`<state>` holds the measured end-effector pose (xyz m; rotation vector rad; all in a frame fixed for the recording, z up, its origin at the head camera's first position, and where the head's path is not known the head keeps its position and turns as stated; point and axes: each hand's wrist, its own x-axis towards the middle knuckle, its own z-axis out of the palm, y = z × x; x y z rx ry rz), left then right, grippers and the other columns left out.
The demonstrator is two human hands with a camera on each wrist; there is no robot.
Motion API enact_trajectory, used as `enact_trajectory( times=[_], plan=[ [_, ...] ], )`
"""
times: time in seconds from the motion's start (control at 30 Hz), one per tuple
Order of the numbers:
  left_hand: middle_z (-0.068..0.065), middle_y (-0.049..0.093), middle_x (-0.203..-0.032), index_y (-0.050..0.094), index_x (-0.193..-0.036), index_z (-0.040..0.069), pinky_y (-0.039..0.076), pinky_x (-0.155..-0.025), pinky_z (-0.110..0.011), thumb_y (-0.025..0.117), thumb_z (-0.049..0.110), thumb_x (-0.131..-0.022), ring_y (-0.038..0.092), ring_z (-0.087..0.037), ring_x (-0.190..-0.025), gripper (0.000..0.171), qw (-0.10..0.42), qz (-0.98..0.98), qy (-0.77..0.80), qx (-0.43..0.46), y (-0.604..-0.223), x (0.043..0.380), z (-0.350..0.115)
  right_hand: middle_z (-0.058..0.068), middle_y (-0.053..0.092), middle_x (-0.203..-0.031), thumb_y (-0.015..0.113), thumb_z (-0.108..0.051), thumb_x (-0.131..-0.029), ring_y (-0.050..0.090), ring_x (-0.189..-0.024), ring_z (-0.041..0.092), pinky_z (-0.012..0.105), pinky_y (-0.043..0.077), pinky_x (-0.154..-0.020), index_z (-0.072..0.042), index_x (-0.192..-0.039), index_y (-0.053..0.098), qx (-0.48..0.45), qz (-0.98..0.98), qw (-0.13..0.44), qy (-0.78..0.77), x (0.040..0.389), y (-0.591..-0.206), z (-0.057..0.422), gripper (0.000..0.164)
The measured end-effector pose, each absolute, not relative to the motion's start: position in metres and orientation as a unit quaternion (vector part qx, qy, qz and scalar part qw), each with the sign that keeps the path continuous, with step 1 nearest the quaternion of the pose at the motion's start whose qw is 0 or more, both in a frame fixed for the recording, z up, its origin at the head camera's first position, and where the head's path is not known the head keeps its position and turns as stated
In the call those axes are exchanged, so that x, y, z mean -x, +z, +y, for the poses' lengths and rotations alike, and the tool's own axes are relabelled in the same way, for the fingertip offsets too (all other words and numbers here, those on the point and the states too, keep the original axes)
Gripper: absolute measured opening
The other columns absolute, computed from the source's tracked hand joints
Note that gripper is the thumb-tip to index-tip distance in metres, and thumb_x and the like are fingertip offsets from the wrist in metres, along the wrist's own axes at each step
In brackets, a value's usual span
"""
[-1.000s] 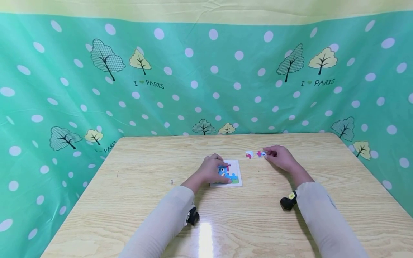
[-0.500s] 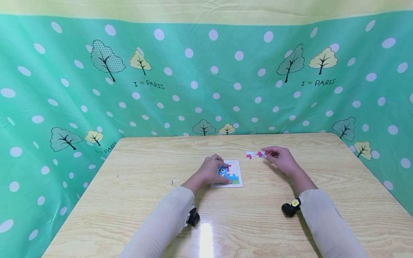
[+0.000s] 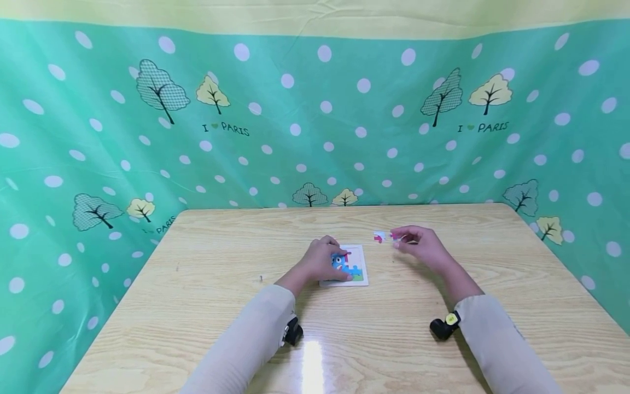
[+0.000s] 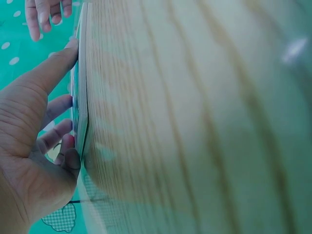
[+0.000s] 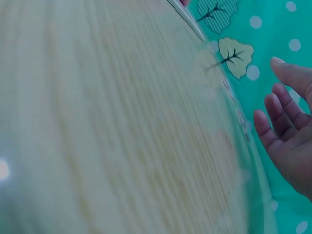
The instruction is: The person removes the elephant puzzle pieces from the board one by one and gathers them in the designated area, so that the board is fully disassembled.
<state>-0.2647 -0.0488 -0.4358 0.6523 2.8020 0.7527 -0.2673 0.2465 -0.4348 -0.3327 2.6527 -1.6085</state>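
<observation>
A square white-framed jigsaw puzzle with a blue cartoon picture lies mid-table, its upper right part bare white. My left hand spreads over its left side, thumb along the near part and fingers toward the far part. In the left wrist view, those fingertips press on the top and edge of the puzzle. Right of it lie two loose pieces: a pink-and-white jigsaw piece and another jigsaw piece, partly covered by my right fingers. My right hand hovers there, thumb apart from the fingers; nothing shows between them.
The wooden table reaches back to a green polka-dot curtain printed with trees. A tiny object lies left of my left hand. Black wrist cameras, such as the right camera, sit under both sleeves.
My right hand has shifted slightly left, and its fingers now cover more of the nearer loose piece. The left hand stays in place on the puzzle.
</observation>
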Motion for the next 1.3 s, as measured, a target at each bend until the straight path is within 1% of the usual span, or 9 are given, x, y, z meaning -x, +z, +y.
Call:
enact_trajectory(
  times=[0.1, 0.23, 0.37, 0.53, 0.73, 0.9, 1.03, 1.2, 1.3],
  plan=[
    [-0.001, 0.049, -0.132, 0.068, -0.125, 0.017, 0.043, -0.096, -0.032, 0.084, 0.050, -0.072, 0.042, -0.023, -0.116, 0.065, 0.082, 0.939, 0.250, -0.220, -0.436, 0.265, -0.050, 0.020, 0.064, -0.115, 0.072, -0.011, -0.088, 0.058, -0.094, 0.022, 0.026, 0.052, -0.076, 0.001, -0.122, 0.064, 0.114, 0.846, 0.007, -0.521, 0.265, -0.433, 0.242, 0.037],
    [-0.002, 0.049, -0.132, 0.068, -0.126, 0.017, 0.043, -0.095, -0.033, 0.084, 0.049, -0.072, 0.042, -0.023, -0.115, 0.065, 0.082, 0.938, 0.251, -0.223, -0.435, 0.264, -0.050, 0.018, 0.064, -0.115, 0.073, -0.011, -0.087, 0.057, -0.095, 0.023, 0.026, 0.052, -0.077, -0.001, -0.121, 0.066, 0.108, 0.847, 0.007, -0.521, 0.262, -0.432, 0.235, 0.035],
    [-0.002, 0.049, -0.132, 0.068, -0.126, 0.017, 0.043, -0.095, -0.032, 0.084, 0.049, -0.072, 0.042, -0.023, -0.115, 0.065, 0.082, 0.938, 0.253, -0.225, -0.435, 0.264, -0.049, 0.016, 0.064, -0.115, 0.073, -0.011, -0.087, 0.057, -0.096, 0.026, 0.028, 0.051, -0.079, -0.003, -0.120, 0.066, 0.104, 0.847, 0.013, -0.521, 0.258, -0.430, 0.229, 0.035],
    [-0.002, 0.049, -0.132, 0.068, -0.126, 0.017, 0.043, -0.095, -0.032, 0.084, 0.049, -0.072, 0.042, -0.023, -0.115, 0.065, 0.083, 0.938, 0.253, -0.224, -0.435, 0.264, -0.049, 0.016, 0.064, -0.115, 0.073, -0.010, -0.087, 0.057, -0.094, 0.027, 0.031, 0.052, -0.079, -0.005, -0.118, 0.068, 0.113, 0.843, 0.022, -0.526, 0.254, -0.429, 0.221, 0.031],
    [-0.002, 0.050, -0.132, 0.068, -0.126, 0.016, 0.043, -0.096, -0.033, 0.084, 0.050, -0.072, 0.042, -0.023, -0.115, 0.066, 0.082, 0.938, 0.250, -0.225, -0.435, 0.265, -0.049, 0.019, 0.062, -0.112, 0.074, -0.010, -0.086, 0.058, -0.094, 0.026, 0.031, 0.052, -0.081, -0.003, -0.119, 0.068, 0.127, 0.844, 0.033, -0.520, 0.249, -0.430, 0.214, 0.034],
    [-0.002, 0.050, -0.131, 0.068, -0.125, 0.016, 0.043, -0.095, -0.032, 0.084, 0.051, -0.071, 0.043, -0.023, -0.115, 0.066, 0.079, 0.940, 0.243, -0.227, -0.436, 0.265, -0.049, 0.018, 0.064, -0.113, 0.074, -0.011, -0.087, 0.059, -0.094, 0.024, 0.030, 0.052, -0.082, -0.002, -0.118, 0.067, 0.144, 0.847, 0.039, -0.511, 0.244, -0.428, 0.207, 0.033],
    [-0.003, 0.051, -0.131, 0.068, -0.125, 0.016, 0.043, -0.096, -0.033, 0.084, 0.051, -0.070, 0.043, -0.024, -0.116, 0.066, 0.081, 0.939, 0.249, -0.225, -0.436, 0.266, -0.049, 0.019, 0.065, -0.112, 0.073, -0.010, -0.087, 0.059, -0.094, 0.024, 0.029, 0.052, -0.081, 0.000, -0.116, 0.068, 0.159, 0.843, 0.044, -0.513, 0.242, -0.428, 0.203, 0.031],
    [-0.003, 0.051, -0.131, 0.068, -0.126, 0.016, 0.042, -0.097, -0.034, 0.084, 0.051, -0.071, 0.042, -0.024, -0.117, 0.067, 0.086, 0.938, 0.252, -0.223, -0.436, 0.266, -0.049, 0.019, 0.064, -0.110, 0.074, -0.009, -0.087, 0.060, -0.091, 0.024, 0.028, 0.052, -0.074, 0.000, -0.116, 0.068, 0.167, 0.835, 0.065, -0.520, 0.240, -0.426, 0.197, 0.031],
    [-0.002, 0.050, -0.132, 0.067, -0.127, 0.017, 0.041, -0.097, -0.033, 0.083, 0.051, -0.072, 0.042, -0.024, -0.117, 0.067, 0.087, 0.939, 0.243, -0.226, -0.436, 0.266, -0.049, 0.018, 0.064, -0.108, 0.073, -0.008, -0.087, 0.059, -0.090, 0.023, 0.027, 0.052, -0.073, -0.001, -0.116, 0.068, 0.173, 0.836, 0.072, -0.515, 0.239, -0.426, 0.194, 0.029]
  ],
)
